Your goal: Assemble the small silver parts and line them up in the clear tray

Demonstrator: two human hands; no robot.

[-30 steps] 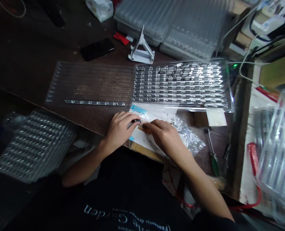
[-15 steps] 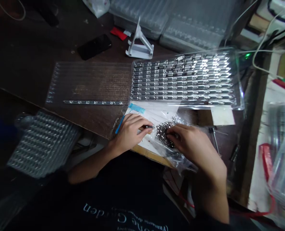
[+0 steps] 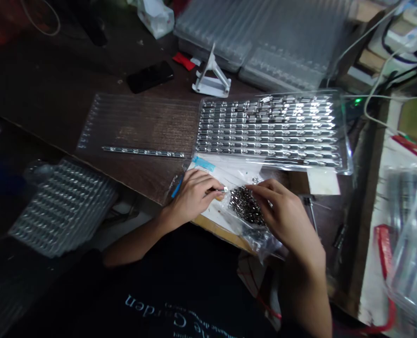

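Observation:
My left hand [image 3: 194,197] pinches a small silvery D-sub connector [image 3: 225,189] between thumb and fingers. Across from it, my right hand [image 3: 282,206] is closed in a pinch over the far side of a heap of small shiny metal parts [image 3: 245,204]. Whatever lies between its fingertips is too small to name. The heap rests on a clear plastic bag [image 3: 255,239]. Behind both hands stands a clear tray [image 3: 345,159] with rows of metal-shelled connectors [image 3: 264,139]. Left of it, a second clear tray [image 3: 141,117] carries a single row of connectors [image 3: 143,151] along its near edge.
A white phone stand [image 3: 211,84] and a black phone [image 3: 150,77] are behind the trays. Stacked clear trays [image 3: 211,33] stand at the back. More filled trays [image 3: 60,206] are stacked low on the left. A screwdriver-like tool [image 3: 312,213] lies right of my right hand.
My right hand has lifted slightly from the heap, with its fingertips now at the far edge. My left hand still holds the connector, tilted differently. The camera view has shifted a little.

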